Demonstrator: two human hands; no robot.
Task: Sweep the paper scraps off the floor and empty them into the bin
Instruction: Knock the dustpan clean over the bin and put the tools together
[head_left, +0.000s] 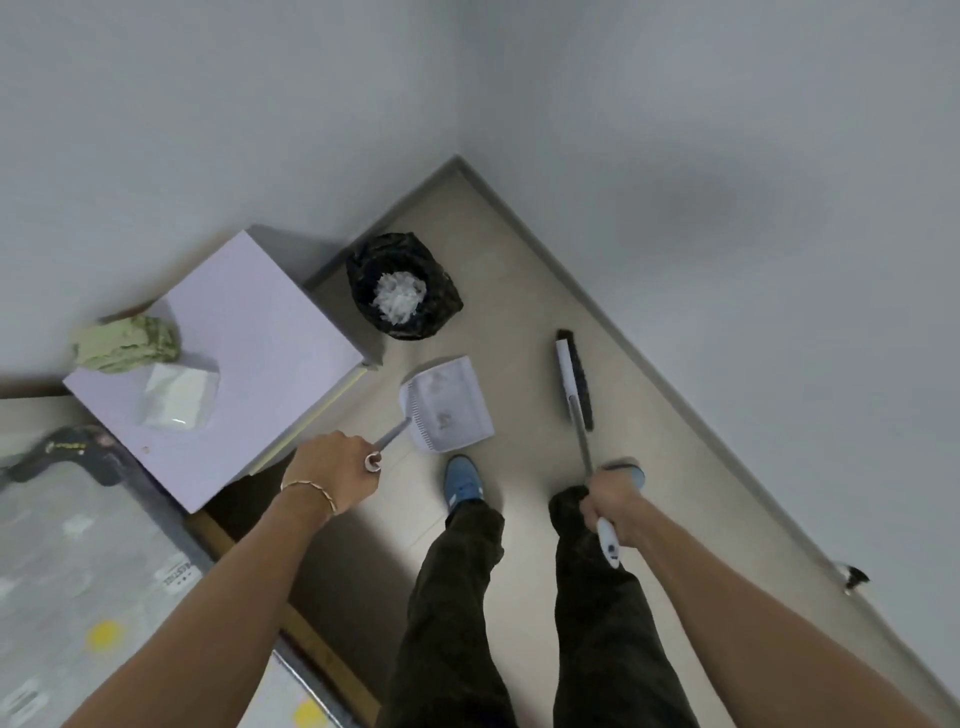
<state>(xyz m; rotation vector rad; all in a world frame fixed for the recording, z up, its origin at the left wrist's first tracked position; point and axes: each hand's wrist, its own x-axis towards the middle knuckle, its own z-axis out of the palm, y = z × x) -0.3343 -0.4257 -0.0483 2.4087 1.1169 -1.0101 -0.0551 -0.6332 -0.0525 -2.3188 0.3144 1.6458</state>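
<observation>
While the left hand (332, 475) is closed around the dustpan (448, 404) handle at frame centre, the right hand (613, 506) is clamped on the broom (574, 382) handle at centre right. Pan and broom head sit low over the floor (519, 291), well apart; contact with it cannot be determined. Two small grey scraps (443, 418) lie in the pan. White paper (399, 296) fills the black-lined bin (402, 286) above the pan, beside a lilac cabinet (244, 332).
</observation>
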